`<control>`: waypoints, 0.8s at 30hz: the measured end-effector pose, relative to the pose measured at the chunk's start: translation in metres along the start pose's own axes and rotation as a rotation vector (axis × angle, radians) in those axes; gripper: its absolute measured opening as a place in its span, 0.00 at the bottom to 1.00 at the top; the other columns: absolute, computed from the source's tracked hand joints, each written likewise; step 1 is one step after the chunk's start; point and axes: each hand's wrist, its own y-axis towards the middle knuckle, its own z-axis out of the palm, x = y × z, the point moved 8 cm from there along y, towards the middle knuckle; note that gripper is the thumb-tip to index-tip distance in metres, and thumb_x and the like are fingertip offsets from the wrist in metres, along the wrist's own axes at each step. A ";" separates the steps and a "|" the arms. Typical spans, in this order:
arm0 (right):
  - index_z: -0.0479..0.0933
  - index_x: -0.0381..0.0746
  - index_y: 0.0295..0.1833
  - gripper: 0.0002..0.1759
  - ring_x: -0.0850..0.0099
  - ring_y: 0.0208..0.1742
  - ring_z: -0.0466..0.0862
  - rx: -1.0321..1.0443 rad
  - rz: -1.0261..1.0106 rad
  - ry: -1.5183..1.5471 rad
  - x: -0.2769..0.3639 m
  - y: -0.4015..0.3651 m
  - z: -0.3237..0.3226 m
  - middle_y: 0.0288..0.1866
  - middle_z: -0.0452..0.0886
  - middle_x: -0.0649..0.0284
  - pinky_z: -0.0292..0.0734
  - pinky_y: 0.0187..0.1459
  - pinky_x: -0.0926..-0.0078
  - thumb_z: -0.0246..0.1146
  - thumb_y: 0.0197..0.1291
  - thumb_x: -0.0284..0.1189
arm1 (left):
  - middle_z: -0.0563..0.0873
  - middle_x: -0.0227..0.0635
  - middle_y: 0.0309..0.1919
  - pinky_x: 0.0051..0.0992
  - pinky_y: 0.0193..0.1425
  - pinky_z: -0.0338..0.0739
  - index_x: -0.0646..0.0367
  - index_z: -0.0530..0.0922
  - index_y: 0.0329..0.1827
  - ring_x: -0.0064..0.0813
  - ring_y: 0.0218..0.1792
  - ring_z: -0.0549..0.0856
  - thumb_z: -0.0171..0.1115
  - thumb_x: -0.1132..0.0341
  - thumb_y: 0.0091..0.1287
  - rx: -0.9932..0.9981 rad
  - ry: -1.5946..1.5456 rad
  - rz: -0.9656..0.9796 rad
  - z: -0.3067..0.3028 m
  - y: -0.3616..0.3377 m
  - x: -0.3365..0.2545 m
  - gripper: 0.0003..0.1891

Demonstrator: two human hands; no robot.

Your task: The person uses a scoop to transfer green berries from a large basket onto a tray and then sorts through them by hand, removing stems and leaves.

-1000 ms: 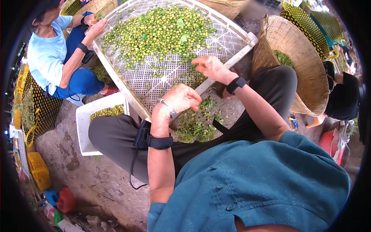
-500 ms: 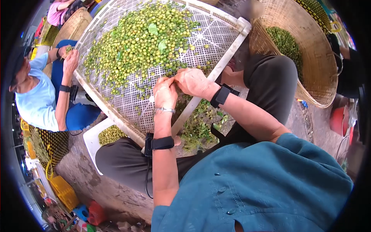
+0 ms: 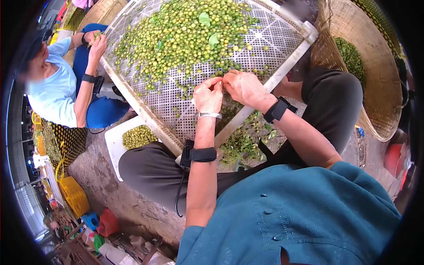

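A white mesh tray (image 3: 287,70) holds a heap of small round green-yellow fruits (image 3: 185,39) with a few green leaves (image 3: 204,18) on top. Over its near corner, my left hand (image 3: 208,96) is closed in a pinch, thumb against forefinger. Close beside it, my right hand (image 3: 245,90) is also pinched, its fingertips almost meeting those of the left. Whatever sits between the fingertips is too small or hidden to make out. Several loose fruits lie on the mesh around both hands.
A large woven basket (image 3: 380,88) with green fruits (image 3: 349,57) stands at right. Below the tray lie stripped stems and leaves (image 3: 243,143). A white container (image 3: 115,148) of fruits is near my left knee. Another person (image 3: 57,88) sits at left, hands at the tray's edge.
The whole view has shifted, so the tray and hands appear further right. My hands, touching before, are now slightly apart at the fingertips, both still pinched.
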 end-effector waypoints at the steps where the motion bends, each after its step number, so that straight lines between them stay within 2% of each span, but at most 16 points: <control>1: 0.74 0.37 0.31 0.05 0.57 0.34 0.79 -0.021 0.007 0.033 0.000 0.001 -0.003 0.29 0.76 0.57 0.75 0.34 0.63 0.58 0.52 0.28 | 0.85 0.35 0.32 0.20 0.34 0.79 0.63 0.82 0.38 0.23 0.31 0.84 0.61 0.73 0.57 0.025 -0.189 -0.078 0.002 0.001 0.006 0.08; 2: 0.74 0.36 0.33 0.05 0.56 0.34 0.79 -0.004 0.021 0.080 0.001 0.002 -0.005 0.30 0.77 0.56 0.75 0.35 0.62 0.57 0.54 0.27 | 0.85 0.35 0.32 0.19 0.31 0.79 0.64 0.81 0.40 0.23 0.31 0.84 0.61 0.73 0.58 0.052 -0.379 -0.156 0.005 0.000 0.011 0.08; 3: 0.74 0.36 0.33 0.05 0.56 0.34 0.79 -0.002 0.017 0.081 0.002 0.001 -0.004 0.30 0.77 0.56 0.75 0.35 0.62 0.57 0.54 0.27 | 0.85 0.35 0.32 0.19 0.31 0.79 0.64 0.81 0.40 0.23 0.31 0.84 0.61 0.73 0.58 0.048 -0.380 -0.157 0.003 0.000 0.011 0.08; 5: 0.74 0.36 0.33 0.05 0.55 0.34 0.78 -0.095 -0.008 0.216 0.004 0.002 -0.012 0.30 0.76 0.55 0.74 0.35 0.62 0.57 0.54 0.26 | 0.84 0.37 0.33 0.17 0.26 0.79 0.64 0.79 0.43 0.24 0.30 0.84 0.63 0.71 0.59 0.115 -0.791 -0.363 0.009 -0.006 0.016 0.10; 6: 0.74 0.35 0.33 0.05 0.54 0.34 0.78 -0.106 -0.027 0.247 0.007 0.002 -0.014 0.29 0.76 0.54 0.73 0.35 0.63 0.57 0.54 0.26 | 0.84 0.36 0.31 0.20 0.26 0.80 0.65 0.79 0.42 0.22 0.27 0.83 0.64 0.74 0.56 0.113 -0.918 -0.434 0.009 -0.008 0.017 0.11; 9: 0.73 0.35 0.33 0.05 0.54 0.34 0.77 -0.068 0.005 0.250 0.011 0.004 -0.014 0.29 0.75 0.53 0.73 0.35 0.63 0.57 0.54 0.26 | 0.84 0.36 0.33 0.22 0.30 0.78 0.65 0.77 0.44 0.25 0.33 0.83 0.63 0.70 0.59 0.198 -1.050 -0.482 0.012 -0.008 0.020 0.12; 11: 0.73 0.35 0.32 0.06 0.56 0.32 0.78 -0.087 -0.015 0.256 0.013 0.006 -0.015 0.27 0.75 0.54 0.73 0.33 0.65 0.58 0.54 0.27 | 0.83 0.36 0.35 0.24 0.31 0.78 0.65 0.77 0.44 0.26 0.34 0.83 0.62 0.71 0.60 0.214 -1.061 -0.496 0.010 -0.007 0.023 0.11; 13: 0.73 0.35 0.30 0.06 0.59 0.28 0.78 0.012 0.048 0.366 0.012 0.006 -0.011 0.25 0.75 0.55 0.72 0.30 0.67 0.58 0.52 0.27 | 0.83 0.36 0.36 0.24 0.33 0.79 0.65 0.77 0.44 0.28 0.34 0.83 0.61 0.71 0.60 0.325 -1.086 -0.519 0.013 -0.011 0.022 0.11; 14: 0.73 0.37 0.26 0.08 0.54 0.28 0.79 0.020 0.084 0.383 0.013 0.007 -0.013 0.23 0.77 0.53 0.74 0.31 0.62 0.58 0.49 0.30 | 0.83 0.37 0.36 0.25 0.35 0.80 0.66 0.76 0.44 0.28 0.35 0.83 0.61 0.71 0.60 0.331 -1.029 -0.510 0.012 -0.010 0.023 0.11; 15: 0.73 0.37 0.26 0.08 0.54 0.28 0.79 0.028 0.079 0.389 0.017 0.007 -0.016 0.23 0.77 0.53 0.74 0.31 0.62 0.58 0.49 0.30 | 0.83 0.37 0.36 0.25 0.35 0.80 0.66 0.76 0.44 0.28 0.35 0.83 0.61 0.71 0.60 0.320 -1.029 -0.514 0.011 -0.013 0.024 0.11; 17: 0.74 0.37 0.28 0.06 0.56 0.29 0.79 0.182 0.182 0.353 0.019 0.004 -0.011 0.25 0.78 0.52 0.74 0.31 0.65 0.58 0.46 0.29 | 0.84 0.38 0.32 0.24 0.31 0.82 0.67 0.78 0.40 0.28 0.31 0.84 0.62 0.73 0.58 0.351 -0.776 -0.481 0.005 -0.020 0.008 0.09; 18: 0.75 0.37 0.28 0.06 0.58 0.28 0.80 0.226 0.113 0.426 0.028 0.002 -0.014 0.25 0.78 0.53 0.75 0.30 0.69 0.59 0.43 0.28 | 0.84 0.38 0.33 0.26 0.33 0.81 0.66 0.79 0.38 0.28 0.32 0.84 0.61 0.75 0.55 0.371 -0.425 -0.457 -0.003 -0.025 0.002 0.09; 19: 0.75 0.37 0.28 0.06 0.58 0.28 0.80 0.230 0.113 0.429 0.031 0.001 -0.026 0.25 0.78 0.53 0.75 0.30 0.69 0.59 0.43 0.28 | 0.84 0.38 0.34 0.26 0.36 0.80 0.61 0.81 0.38 0.29 0.31 0.84 0.62 0.75 0.50 0.335 0.022 -0.196 -0.014 -0.021 0.001 0.11; 21: 0.75 0.37 0.26 0.05 0.61 0.26 0.80 0.720 -0.092 0.640 0.067 -0.020 -0.026 0.24 0.78 0.55 0.75 0.30 0.72 0.60 0.41 0.27 | 0.84 0.37 0.36 0.23 0.35 0.79 0.60 0.81 0.39 0.26 0.29 0.84 0.61 0.73 0.52 0.100 0.483 0.279 -0.050 -0.031 -0.041 0.11; 22: 0.75 0.37 0.26 0.05 0.61 0.26 0.80 0.720 -0.087 0.646 0.066 -0.023 -0.030 0.24 0.78 0.55 0.75 0.30 0.72 0.60 0.41 0.27 | 0.85 0.37 0.35 0.23 0.36 0.79 0.58 0.82 0.40 0.26 0.30 0.84 0.62 0.72 0.51 0.074 0.471 0.182 -0.071 -0.033 -0.039 0.11; 24: 0.75 0.37 0.32 0.06 0.70 0.25 0.80 0.661 -0.359 0.537 0.078 -0.032 -0.044 0.27 0.80 0.62 0.75 0.31 0.77 0.59 0.44 0.22 | 0.85 0.36 0.34 0.23 0.40 0.78 0.55 0.83 0.39 0.27 0.32 0.84 0.64 0.70 0.49 0.040 0.470 -0.046 -0.109 -0.025 -0.016 0.12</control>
